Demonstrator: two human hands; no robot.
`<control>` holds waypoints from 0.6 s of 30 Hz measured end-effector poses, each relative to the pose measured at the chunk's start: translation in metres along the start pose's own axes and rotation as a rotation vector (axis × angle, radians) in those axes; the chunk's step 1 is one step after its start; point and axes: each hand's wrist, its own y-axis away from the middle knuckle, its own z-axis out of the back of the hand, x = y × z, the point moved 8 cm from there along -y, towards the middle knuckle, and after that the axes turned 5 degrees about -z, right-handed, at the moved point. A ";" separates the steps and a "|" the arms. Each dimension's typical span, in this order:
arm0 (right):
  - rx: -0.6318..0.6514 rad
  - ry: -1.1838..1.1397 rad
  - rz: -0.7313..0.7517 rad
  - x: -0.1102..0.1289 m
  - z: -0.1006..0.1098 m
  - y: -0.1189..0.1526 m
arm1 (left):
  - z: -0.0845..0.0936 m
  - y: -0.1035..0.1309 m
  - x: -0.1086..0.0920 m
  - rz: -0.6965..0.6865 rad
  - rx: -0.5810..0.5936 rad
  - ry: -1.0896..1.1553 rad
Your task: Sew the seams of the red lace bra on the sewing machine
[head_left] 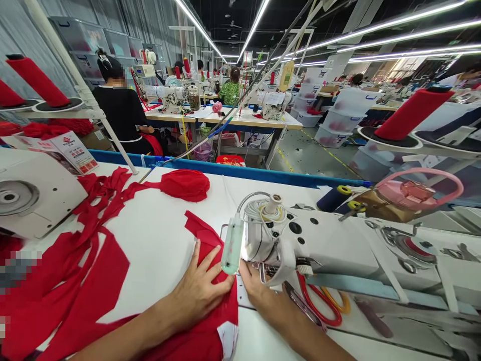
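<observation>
The fingertips of the right hand (pixel 259 291) are hidden behind the head of the sewing machine (pixel 338 245), so I cannot tell how far this hand is open, or if it holds something. The small lamp (pixel 232 245) covers a part of the red fabric (pixel 205 233), and the needle area is also difficult to see. The fabric is cut off by the bottom edge, and both forearms leave the view there.

The left hand (pixel 201 286) lies palm down on the fabric, its fingers spread apart and pointing forward and a little to the right; it presses flat and grips nothing. The right hand reaches forward and to the left, beside the machine's needle side. The fabric lies on the white table (pixel 158 250), under the left hand and just left of the machine head. Red-handled scissors (pixel 308 303) lie beside the right forearm, partly hidden.
</observation>
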 end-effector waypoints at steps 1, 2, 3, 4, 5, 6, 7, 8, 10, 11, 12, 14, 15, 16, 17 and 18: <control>0.017 0.001 0.010 0.000 0.003 0.004 | -0.001 0.000 0.001 -0.002 0.025 0.015; 0.042 0.011 0.024 -0.001 0.006 0.010 | -0.003 0.000 0.002 -0.008 0.049 0.030; 0.063 0.027 0.038 -0.001 0.009 0.015 | -0.004 -0.001 0.002 -0.014 0.064 0.046; 0.072 0.036 0.049 -0.001 0.011 0.021 | -0.005 -0.002 0.003 -0.020 0.070 0.060; 0.070 0.036 0.053 -0.002 0.014 0.025 | -0.005 -0.003 0.004 -0.022 0.063 0.070; 0.058 0.025 0.049 -0.002 0.015 0.029 | -0.005 -0.005 0.004 -0.023 0.054 0.075; 0.034 0.004 0.042 -0.003 0.016 0.033 | -0.005 -0.008 0.005 -0.024 0.041 0.075; 0.009 -0.025 0.037 -0.003 0.017 0.035 | -0.005 -0.010 0.005 -0.026 0.031 0.072; -0.008 -0.071 0.035 -0.003 0.014 0.038 | -0.004 -0.016 0.004 -0.035 0.022 0.060; -0.002 -0.082 0.036 -0.003 0.011 0.039 | -0.003 -0.018 0.003 -0.037 0.019 0.052; 0.005 -0.089 0.039 -0.003 0.009 0.040 | -0.002 -0.021 0.002 -0.038 0.016 0.043; 0.026 -0.093 0.035 -0.004 0.006 0.040 | 0.002 -0.025 0.001 -0.025 0.016 0.024; 0.033 -0.094 0.033 -0.004 0.005 0.040 | 0.003 -0.027 0.000 -0.017 0.020 0.016; 0.038 -0.095 0.034 -0.004 0.005 0.040 | 0.004 -0.028 0.000 -0.011 0.028 0.010; 0.036 -0.095 0.035 -0.003 0.005 0.040 | 0.004 -0.029 -0.001 -0.008 0.040 0.006; 0.030 -0.093 0.036 -0.003 0.006 0.041 | 0.004 -0.029 -0.001 -0.007 0.055 0.003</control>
